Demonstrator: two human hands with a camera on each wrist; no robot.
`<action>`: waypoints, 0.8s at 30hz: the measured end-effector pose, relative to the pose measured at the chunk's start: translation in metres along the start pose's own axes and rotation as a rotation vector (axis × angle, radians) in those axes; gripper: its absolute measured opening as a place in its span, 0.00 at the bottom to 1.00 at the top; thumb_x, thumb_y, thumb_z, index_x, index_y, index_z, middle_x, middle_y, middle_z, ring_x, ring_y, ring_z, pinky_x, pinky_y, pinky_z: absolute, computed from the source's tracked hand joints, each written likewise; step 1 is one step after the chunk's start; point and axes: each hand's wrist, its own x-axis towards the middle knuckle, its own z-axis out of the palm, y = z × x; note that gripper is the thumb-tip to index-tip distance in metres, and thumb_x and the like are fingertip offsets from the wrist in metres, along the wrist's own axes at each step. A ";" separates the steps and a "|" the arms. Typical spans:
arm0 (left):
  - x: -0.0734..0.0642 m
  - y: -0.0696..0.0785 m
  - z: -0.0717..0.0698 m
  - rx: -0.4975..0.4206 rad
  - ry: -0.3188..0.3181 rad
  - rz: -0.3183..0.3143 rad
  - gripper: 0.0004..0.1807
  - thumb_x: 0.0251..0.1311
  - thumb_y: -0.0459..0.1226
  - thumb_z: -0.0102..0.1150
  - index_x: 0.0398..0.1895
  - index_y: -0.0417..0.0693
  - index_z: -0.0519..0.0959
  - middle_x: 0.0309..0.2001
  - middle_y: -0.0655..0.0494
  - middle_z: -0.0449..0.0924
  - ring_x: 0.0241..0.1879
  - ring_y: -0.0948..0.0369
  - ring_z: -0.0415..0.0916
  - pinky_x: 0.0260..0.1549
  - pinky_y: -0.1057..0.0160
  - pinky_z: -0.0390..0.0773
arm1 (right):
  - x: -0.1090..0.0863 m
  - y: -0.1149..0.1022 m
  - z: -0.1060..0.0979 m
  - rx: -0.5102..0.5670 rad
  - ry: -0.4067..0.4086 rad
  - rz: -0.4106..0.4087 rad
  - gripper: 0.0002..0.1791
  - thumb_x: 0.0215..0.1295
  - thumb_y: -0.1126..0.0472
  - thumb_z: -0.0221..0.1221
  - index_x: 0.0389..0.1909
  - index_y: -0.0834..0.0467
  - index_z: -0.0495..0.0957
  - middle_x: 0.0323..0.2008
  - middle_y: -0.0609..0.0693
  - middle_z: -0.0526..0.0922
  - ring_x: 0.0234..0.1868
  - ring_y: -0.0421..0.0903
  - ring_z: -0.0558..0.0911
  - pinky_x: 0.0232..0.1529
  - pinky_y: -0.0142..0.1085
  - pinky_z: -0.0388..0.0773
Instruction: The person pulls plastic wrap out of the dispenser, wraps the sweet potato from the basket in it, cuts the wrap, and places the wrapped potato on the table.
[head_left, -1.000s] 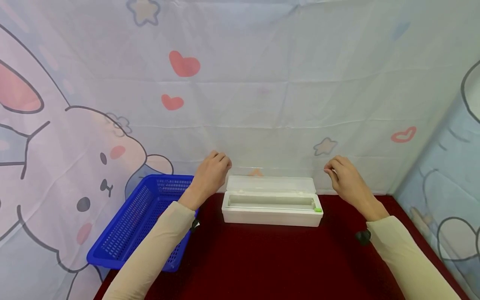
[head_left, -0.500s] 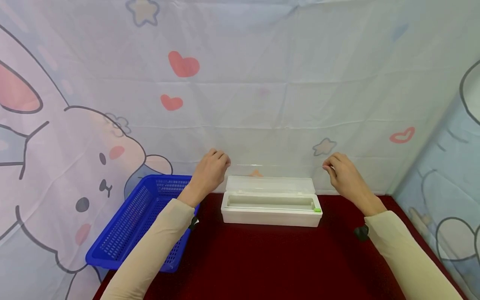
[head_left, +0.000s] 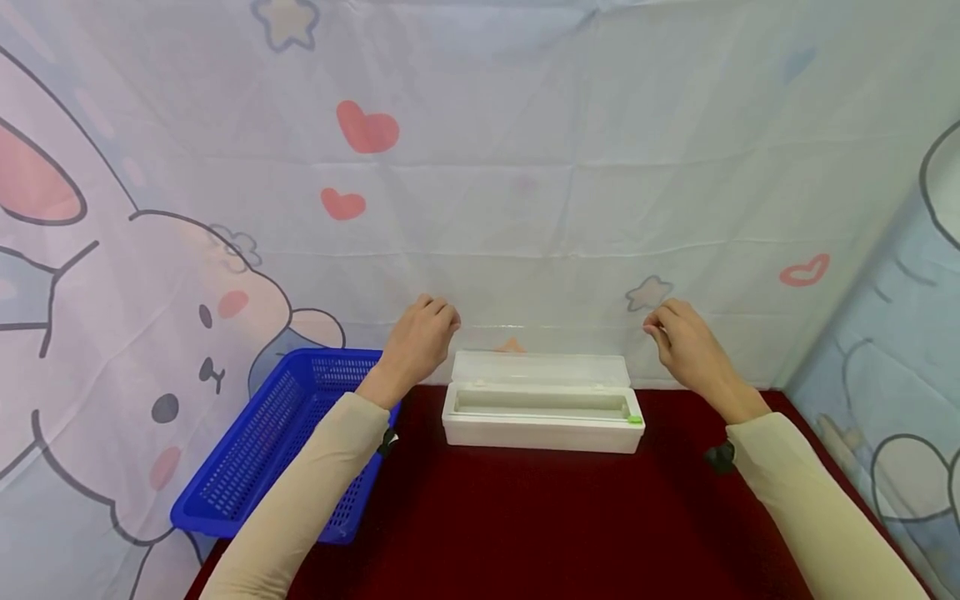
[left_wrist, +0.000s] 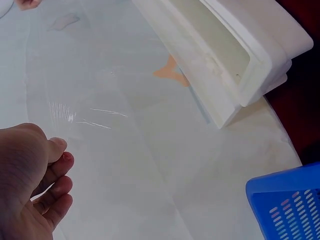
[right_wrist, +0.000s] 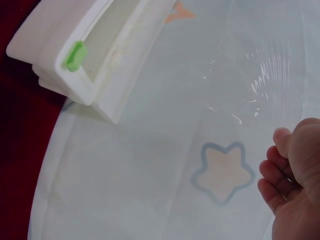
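Clear film: we see it stretched between the two hands, its run going left to right, roughly parallel to the box's long axis.
Left hand: we see its fingers pinching the film at one end.
Right hand: its fingers pinch the other end, level with the left.
White box: we find it on the table, below and between the hands, neither clearly nearer; its lid is raised along the far side.
Green slider: at the box's right end.
Blue basket: left of the box, partly hidden behind the left forearm.
Hard to make out: only glints and creases show us the film; we cannot tell where its lower edge ends or whether it joins the box.
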 end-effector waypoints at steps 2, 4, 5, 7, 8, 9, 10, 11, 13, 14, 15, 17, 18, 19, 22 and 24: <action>0.001 -0.001 0.000 0.000 0.000 -0.001 0.07 0.76 0.31 0.60 0.43 0.37 0.85 0.41 0.45 0.87 0.46 0.47 0.80 0.51 0.52 0.82 | 0.001 0.000 -0.002 -0.002 -0.005 0.006 0.02 0.70 0.76 0.63 0.37 0.70 0.79 0.37 0.62 0.79 0.40 0.60 0.77 0.41 0.50 0.76; 0.002 -0.001 0.000 0.003 0.004 -0.002 0.07 0.76 0.32 0.59 0.43 0.37 0.85 0.41 0.45 0.87 0.46 0.47 0.80 0.51 0.53 0.82 | 0.002 0.000 -0.003 -0.002 -0.006 0.012 0.02 0.71 0.75 0.63 0.37 0.70 0.79 0.37 0.63 0.79 0.40 0.61 0.77 0.41 0.50 0.76; 0.003 -0.001 0.000 0.004 0.005 -0.002 0.07 0.77 0.32 0.59 0.43 0.38 0.85 0.41 0.45 0.87 0.46 0.47 0.80 0.51 0.53 0.82 | 0.002 0.001 -0.003 -0.002 -0.006 0.014 0.02 0.71 0.75 0.63 0.37 0.70 0.79 0.37 0.63 0.79 0.41 0.61 0.77 0.41 0.50 0.77; 0.004 -0.001 0.000 0.006 0.010 0.000 0.07 0.77 0.32 0.59 0.43 0.38 0.85 0.41 0.45 0.87 0.46 0.47 0.80 0.51 0.53 0.82 | 0.002 0.001 -0.004 -0.004 -0.006 0.018 0.02 0.71 0.75 0.63 0.37 0.70 0.79 0.37 0.62 0.79 0.41 0.60 0.77 0.41 0.50 0.77; 0.005 -0.001 0.000 0.006 0.012 0.001 0.07 0.77 0.32 0.59 0.42 0.38 0.85 0.41 0.45 0.87 0.46 0.47 0.80 0.51 0.53 0.82 | 0.002 0.001 -0.004 -0.005 -0.004 0.017 0.02 0.71 0.75 0.63 0.37 0.70 0.80 0.37 0.62 0.79 0.41 0.60 0.78 0.41 0.50 0.77; 0.005 -0.001 0.000 0.006 0.015 0.001 0.07 0.76 0.32 0.59 0.42 0.38 0.85 0.41 0.45 0.87 0.46 0.47 0.80 0.51 0.53 0.82 | 0.003 0.002 -0.004 -0.004 -0.004 0.016 0.02 0.71 0.75 0.63 0.37 0.70 0.80 0.37 0.62 0.79 0.41 0.60 0.77 0.41 0.50 0.77; 0.005 -0.001 0.000 0.007 0.018 0.002 0.07 0.76 0.32 0.60 0.42 0.38 0.85 0.41 0.45 0.87 0.46 0.47 0.80 0.51 0.53 0.82 | 0.003 0.002 -0.005 -0.004 -0.005 0.014 0.02 0.70 0.75 0.63 0.37 0.70 0.80 0.37 0.62 0.79 0.41 0.60 0.77 0.40 0.50 0.77; 0.005 -0.001 0.000 0.007 0.020 0.002 0.07 0.76 0.32 0.60 0.42 0.38 0.85 0.40 0.46 0.87 0.46 0.47 0.80 0.51 0.53 0.82 | 0.003 0.003 -0.004 -0.004 -0.006 0.013 0.02 0.70 0.75 0.63 0.37 0.70 0.80 0.37 0.62 0.79 0.40 0.60 0.77 0.40 0.50 0.76; 0.005 -0.001 0.000 0.006 0.024 0.002 0.06 0.76 0.31 0.60 0.42 0.38 0.85 0.40 0.46 0.87 0.46 0.47 0.80 0.51 0.53 0.82 | 0.003 0.003 -0.005 -0.001 -0.010 0.011 0.02 0.70 0.76 0.63 0.37 0.70 0.80 0.37 0.62 0.79 0.40 0.60 0.77 0.40 0.50 0.76; 0.005 -0.001 0.000 0.007 0.024 0.002 0.06 0.76 0.31 0.60 0.42 0.38 0.85 0.40 0.46 0.86 0.46 0.47 0.80 0.51 0.53 0.81 | 0.003 0.003 -0.004 0.001 -0.011 0.011 0.02 0.70 0.76 0.63 0.37 0.70 0.80 0.37 0.62 0.80 0.40 0.60 0.77 0.40 0.50 0.76; 0.005 -0.001 0.000 0.006 0.025 0.003 0.06 0.76 0.31 0.60 0.42 0.38 0.85 0.40 0.46 0.86 0.46 0.47 0.80 0.51 0.53 0.81 | 0.003 0.003 -0.004 0.002 -0.012 0.011 0.02 0.70 0.76 0.63 0.37 0.71 0.80 0.37 0.63 0.80 0.40 0.60 0.77 0.40 0.50 0.76; 0.005 -0.001 0.000 0.007 0.024 0.004 0.06 0.76 0.31 0.60 0.42 0.38 0.85 0.40 0.46 0.86 0.46 0.47 0.80 0.51 0.53 0.81 | 0.003 0.003 -0.005 0.002 -0.015 0.013 0.02 0.70 0.76 0.63 0.37 0.71 0.79 0.37 0.63 0.80 0.40 0.60 0.77 0.40 0.50 0.76; 0.005 -0.001 -0.001 0.007 0.022 0.005 0.06 0.76 0.31 0.60 0.41 0.38 0.85 0.40 0.46 0.86 0.45 0.47 0.80 0.51 0.53 0.81 | 0.004 0.003 -0.005 0.002 -0.017 0.013 0.02 0.70 0.76 0.63 0.37 0.71 0.79 0.37 0.63 0.80 0.40 0.60 0.77 0.40 0.50 0.76; 0.005 -0.001 -0.001 0.006 0.019 0.005 0.06 0.76 0.31 0.60 0.42 0.38 0.85 0.40 0.46 0.86 0.45 0.47 0.80 0.51 0.53 0.81 | 0.004 0.003 -0.006 -0.001 -0.017 0.010 0.02 0.70 0.76 0.63 0.37 0.71 0.79 0.37 0.63 0.80 0.40 0.60 0.77 0.40 0.49 0.76; 0.006 0.000 -0.002 0.003 0.016 0.002 0.06 0.76 0.31 0.60 0.42 0.38 0.85 0.40 0.46 0.86 0.46 0.47 0.80 0.51 0.53 0.81 | 0.005 0.002 -0.008 -0.005 -0.013 0.006 0.02 0.70 0.76 0.63 0.37 0.71 0.79 0.37 0.63 0.80 0.40 0.60 0.77 0.40 0.50 0.76; 0.007 0.000 -0.004 -0.001 0.016 -0.001 0.07 0.76 0.31 0.59 0.42 0.38 0.85 0.40 0.46 0.86 0.46 0.47 0.80 0.50 0.52 0.81 | 0.006 0.001 -0.010 -0.006 -0.009 0.005 0.02 0.70 0.76 0.63 0.37 0.71 0.79 0.37 0.63 0.79 0.40 0.60 0.77 0.40 0.50 0.76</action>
